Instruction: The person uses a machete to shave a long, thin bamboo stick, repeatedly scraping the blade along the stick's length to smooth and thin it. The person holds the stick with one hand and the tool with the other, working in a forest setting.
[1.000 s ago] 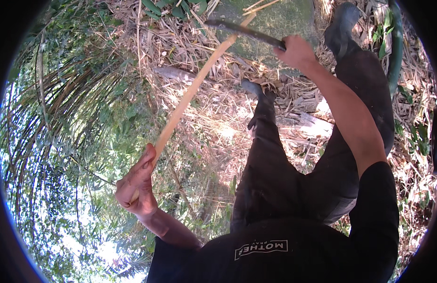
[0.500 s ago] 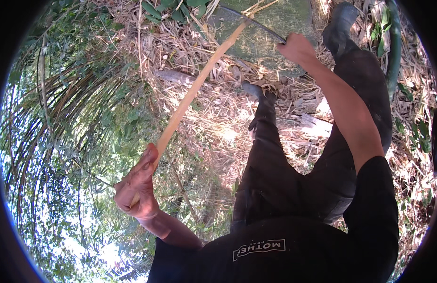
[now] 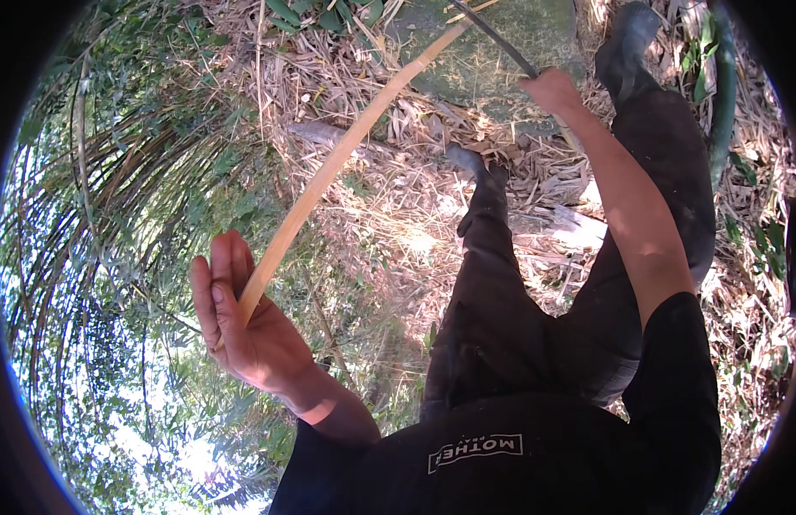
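Note:
A long pale bamboo strip [image 3: 334,172] slants from the lower left up to the top middle, bowing slightly. Its near end rests between the thumb and fingers of my left hand [image 3: 248,313], whose fingers are stretched rather than wrapped tight. In my right hand [image 3: 552,90] is a long knife, its dark, narrow blade [image 3: 505,50] pointing up and left. That blade meets or crosses the strip's far end near the top edge; contact there is hard to make out. Part of a light handle shows below my right fist.
Under the strip's far end lies a greenish flat slab [image 3: 518,64]. Dry leaves and shavings [image 3: 407,215] cover the ground around my boots [image 3: 625,47]. Dense thin stems [image 3: 97,197] and foliage fill the left side. A thick green stalk [image 3: 723,86] stands at the right.
My left hand has shifted slightly, its fingers opening out from a closer grip around the strip. The strip bows more now. My right hand and the knife have moved a little right and down.

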A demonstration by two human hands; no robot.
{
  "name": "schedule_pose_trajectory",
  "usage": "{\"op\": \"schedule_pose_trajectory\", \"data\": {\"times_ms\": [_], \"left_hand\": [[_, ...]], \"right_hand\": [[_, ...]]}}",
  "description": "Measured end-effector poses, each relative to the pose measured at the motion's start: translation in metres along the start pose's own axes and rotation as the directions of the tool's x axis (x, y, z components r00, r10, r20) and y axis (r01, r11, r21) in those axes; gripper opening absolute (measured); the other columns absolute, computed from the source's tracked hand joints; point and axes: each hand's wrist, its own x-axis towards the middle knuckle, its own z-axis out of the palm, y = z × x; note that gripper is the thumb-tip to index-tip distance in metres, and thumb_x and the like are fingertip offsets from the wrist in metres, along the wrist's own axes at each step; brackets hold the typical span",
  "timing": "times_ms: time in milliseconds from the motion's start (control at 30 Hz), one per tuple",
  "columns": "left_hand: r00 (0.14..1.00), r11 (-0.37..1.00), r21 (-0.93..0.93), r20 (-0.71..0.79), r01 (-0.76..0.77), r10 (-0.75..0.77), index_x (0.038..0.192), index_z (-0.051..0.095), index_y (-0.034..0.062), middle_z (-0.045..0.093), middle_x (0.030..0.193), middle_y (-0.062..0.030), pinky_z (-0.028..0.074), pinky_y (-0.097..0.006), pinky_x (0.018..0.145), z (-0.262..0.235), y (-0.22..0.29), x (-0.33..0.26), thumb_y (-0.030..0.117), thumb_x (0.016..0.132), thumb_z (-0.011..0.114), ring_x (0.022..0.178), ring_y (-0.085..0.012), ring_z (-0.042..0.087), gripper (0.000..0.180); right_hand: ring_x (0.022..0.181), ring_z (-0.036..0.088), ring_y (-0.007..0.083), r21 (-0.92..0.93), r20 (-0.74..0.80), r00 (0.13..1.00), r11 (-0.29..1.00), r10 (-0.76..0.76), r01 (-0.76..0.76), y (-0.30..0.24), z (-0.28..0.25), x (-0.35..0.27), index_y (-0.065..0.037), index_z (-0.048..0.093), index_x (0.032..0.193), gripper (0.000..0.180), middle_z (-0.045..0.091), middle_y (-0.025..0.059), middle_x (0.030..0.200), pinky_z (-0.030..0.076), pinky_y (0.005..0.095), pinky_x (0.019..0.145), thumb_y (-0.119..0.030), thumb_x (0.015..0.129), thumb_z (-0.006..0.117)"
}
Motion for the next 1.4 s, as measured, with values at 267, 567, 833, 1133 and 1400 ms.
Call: {"op": "schedule_pose_trajectory", "data": {"times_ms": [267,567,833,1133,1400], "left_hand": [[0.995,0.934,-0.352,-0.088,-0.065,0.036,0.114,0.05,-0.0012,0.045,0.066,-0.0051,0.052,-0.045,0.088,-0.004,-0.013,0.004,0.024,0.104,0.033,0.062,-0.0198,0.05,0.032],[0.816,0.874,0.051,-0.335,-0.483,0.47,0.084,0.047,0.0098,0.055,0.066,-0.0081,0.052,-0.037,0.071,0.019,-0.031,0.014,0.039,0.103,0.037,0.062,-0.022,0.058,0.036],[0.945,0.868,-0.373,-0.145,-0.327,0.293,0.058,0.025,0.0165,0.03,0.049,0.001,0.039,-0.032,0.059,0.047,-0.011,0.033,0.05,0.105,0.03,0.049,-0.0135,0.031,0.058],[0.953,0.835,-0.462,-0.096,-0.3,0.289,0.055,0.02,0.0203,0.011,0.049,0.0048,0.028,-0.029,0.053,0.072,-0.01,0.013,0.044,0.104,0.032,0.051,-0.0113,0.012,0.056],[0.909,0.82,-0.544,0.227,-0.179,0.349,0.055,0.021,0.02,0.014,0.048,0.0058,0.021,-0.027,0.05,0.056,-0.013,0.008,0.029,0.1,0.034,0.048,-0.0104,0.012,0.047]], "right_hand": [[0.076,0.07,0.041,0.284,-0.05,0.999,0.959,-0.011,0.025,-0.007,0.033,-0.032,0.008,0.071,0.08,0.054,0.069,0.0272,0.075,0.054,0.0456,0.076,-0.045,0.077,0.065],[0.068,0.067,0.0361,0.37,-0.155,0.952,0.879,-0.263,0.303,-0.074,0.013,-0.142,0.002,0.068,0.084,0.035,0.065,0.0221,0.07,0.052,0.0432,0.064,-0.033,0.078,0.067],[0.066,0.069,0.0332,0.201,-0.164,0.763,0.736,-0.625,0.646,-0.119,-0.033,-0.238,-0.005,0.07,0.085,0.032,0.067,0.0158,0.068,0.056,0.0446,0.064,-0.034,0.073,0.074],[0.068,0.071,0.0343,0.23,-0.038,0.842,0.815,-0.538,0.531,-0.131,-0.053,-0.259,-0.006,0.071,0.082,0.033,0.069,0.0158,0.07,0.058,0.0446,0.066,-0.038,0.073,0.074],[0.071,0.07,0.0369,0.206,-0.063,0.757,0.734,-0.65,0.648,-0.128,-0.045,-0.253,-0.005,0.075,0.087,0.031,0.068,0.0155,0.071,0.058,0.046,0.068,-0.034,0.077,0.069]]}}
